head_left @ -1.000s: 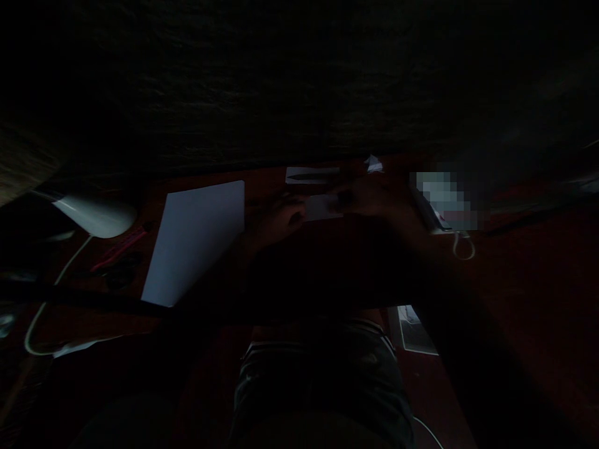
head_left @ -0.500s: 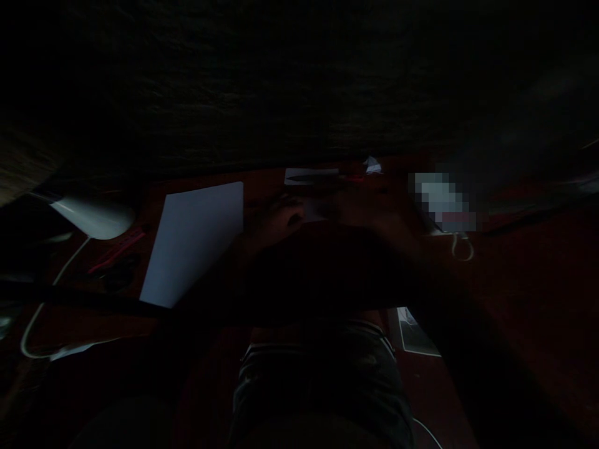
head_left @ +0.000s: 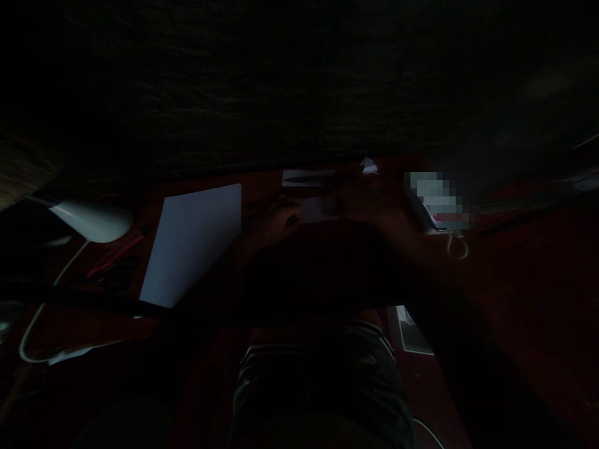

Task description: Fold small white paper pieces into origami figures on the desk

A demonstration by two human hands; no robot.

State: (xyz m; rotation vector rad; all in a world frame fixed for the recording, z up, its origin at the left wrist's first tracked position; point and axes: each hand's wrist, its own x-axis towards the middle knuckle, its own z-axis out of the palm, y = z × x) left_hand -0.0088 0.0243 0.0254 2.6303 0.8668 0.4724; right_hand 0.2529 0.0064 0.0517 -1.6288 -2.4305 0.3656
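Note:
The scene is very dark. A small pale piece of paper [head_left: 319, 209] lies between my two hands on the reddish table. At its left edge, my left hand [head_left: 277, 218] has its fingers curled and closed on the paper. My right hand [head_left: 362, 202] is closed at the paper's right edge, its fingertips dim and hard to make out. Just beyond the hands lies a pale strip of paper [head_left: 294, 176] with a dark, pointed shape across it. A crumpled or folded white scrap [head_left: 369, 166] sits past my right hand.
A large white sheet [head_left: 196, 234] lies left of my left forearm. Farther left are a white lamp head [head_left: 100, 221], its pale cable [head_left: 63, 265] and a red strip-like object [head_left: 116, 252]. At right, a partly pixelated phone-like object [head_left: 433, 202] has a looped cord [head_left: 457, 245].
The view has shifted slightly. More of the small paper shows between my hands, which stay close to where they were.

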